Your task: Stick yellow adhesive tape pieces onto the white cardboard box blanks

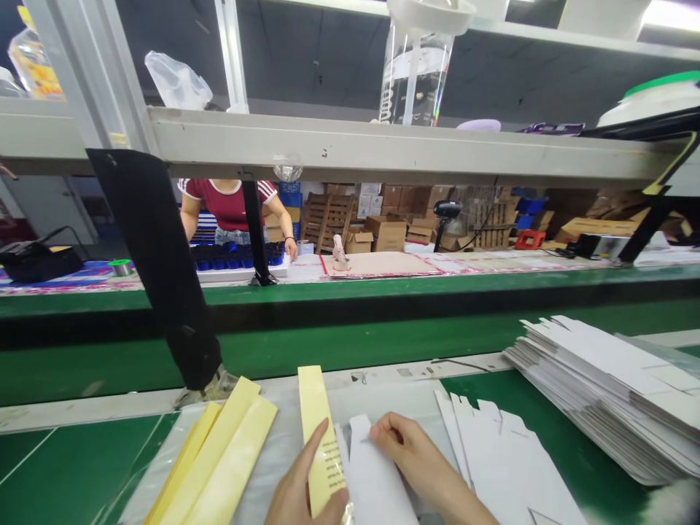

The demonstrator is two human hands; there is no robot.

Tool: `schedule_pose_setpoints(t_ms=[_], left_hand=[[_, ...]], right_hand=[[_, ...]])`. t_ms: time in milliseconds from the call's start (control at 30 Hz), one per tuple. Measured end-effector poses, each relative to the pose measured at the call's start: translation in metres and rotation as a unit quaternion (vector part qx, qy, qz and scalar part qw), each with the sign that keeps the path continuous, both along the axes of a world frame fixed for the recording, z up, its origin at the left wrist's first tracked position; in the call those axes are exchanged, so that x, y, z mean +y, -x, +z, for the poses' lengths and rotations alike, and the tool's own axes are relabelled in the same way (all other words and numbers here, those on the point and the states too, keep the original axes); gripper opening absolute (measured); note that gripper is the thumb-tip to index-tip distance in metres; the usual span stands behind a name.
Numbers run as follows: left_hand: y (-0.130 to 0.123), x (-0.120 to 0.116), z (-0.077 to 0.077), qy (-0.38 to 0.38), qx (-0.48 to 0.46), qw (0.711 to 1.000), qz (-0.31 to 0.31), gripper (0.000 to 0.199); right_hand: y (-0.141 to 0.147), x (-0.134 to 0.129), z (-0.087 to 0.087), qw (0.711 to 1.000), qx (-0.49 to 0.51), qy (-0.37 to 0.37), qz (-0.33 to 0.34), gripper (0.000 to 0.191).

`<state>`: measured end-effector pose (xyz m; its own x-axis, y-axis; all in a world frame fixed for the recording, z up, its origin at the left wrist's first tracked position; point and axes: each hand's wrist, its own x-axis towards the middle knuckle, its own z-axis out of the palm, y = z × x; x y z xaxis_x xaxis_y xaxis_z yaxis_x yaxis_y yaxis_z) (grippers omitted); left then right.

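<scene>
Left hand pinches yellow printed card over a green workbench, cartons beyond.

**Pale yellow card strip and white card, side by side**

The long strip stands up in your left hand, its top leaning toward 11 o'clock, with rows of small black print on its lower half. Just at its 3 o'clock, the narrow, plain white card sits under your right hand, its fingers against the card's upper right edge.
</scene>
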<state>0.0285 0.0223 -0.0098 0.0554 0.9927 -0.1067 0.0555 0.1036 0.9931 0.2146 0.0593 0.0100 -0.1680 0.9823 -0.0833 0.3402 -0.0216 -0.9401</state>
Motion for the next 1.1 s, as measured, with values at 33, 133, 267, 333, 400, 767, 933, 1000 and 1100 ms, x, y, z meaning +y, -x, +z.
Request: schedule_pose_setpoints(t_ms=[33, 133, 267, 333, 400, 767, 933, 1000, 1100], left_hand=[[0.000, 0.000, 0.000, -0.002, 0.000, 1.000, 0.002, 0.073], [0.000, 0.000, 0.001, -0.002, -0.004, 1.000, -0.001, 0.073], [0.001, -0.001, 0.002, 0.009, -0.005, 1.000, -0.008, 0.073], [0.001, -0.001, 0.003, 0.008, -0.006, 1.000, -0.008, 0.072], [0.000, -0.002, 0.002, 0.005, -0.007, 1.000, -0.009, 0.072], [0.001, 0.001, -0.007, -0.049, 0.036, 0.998, 0.004, 0.067], [0.002, 0.002, -0.009, -0.059, 0.087, 0.994, 0.000, 0.069], [0.003, 0.004, -0.011, -0.043, 0.073, 0.996, -0.021, 0.070], [0.005, 0.007, -0.013, -0.028, 0.005, 0.998, -0.058, 0.076]], right_hand=[[0.000, 0.000, -0.001, 1.000, -0.006, -0.005, -0.001, 0.033], [0.000, 0.000, -0.002, 0.999, -0.028, -0.020, -0.011, 0.033], [0.002, 0.000, -0.001, 0.997, -0.061, -0.034, -0.025, 0.032], [0.004, 0.000, 0.000, 0.996, -0.074, -0.035, -0.031, 0.031], [0.006, -0.001, 0.002, 0.994, -0.093, -0.036, -0.039, 0.030], [0.006, -0.002, 0.002, 0.975, -0.200, -0.049, -0.086, 0.023], [0.003, 0.001, 0.003, 0.977, -0.203, -0.064, -0.029, 0.018], [0.000, -0.001, 0.005, 0.983, -0.170, -0.060, -0.021, 0.024], [-0.002, -0.006, 0.008, 0.982, -0.181, -0.027, -0.040, 0.025]])
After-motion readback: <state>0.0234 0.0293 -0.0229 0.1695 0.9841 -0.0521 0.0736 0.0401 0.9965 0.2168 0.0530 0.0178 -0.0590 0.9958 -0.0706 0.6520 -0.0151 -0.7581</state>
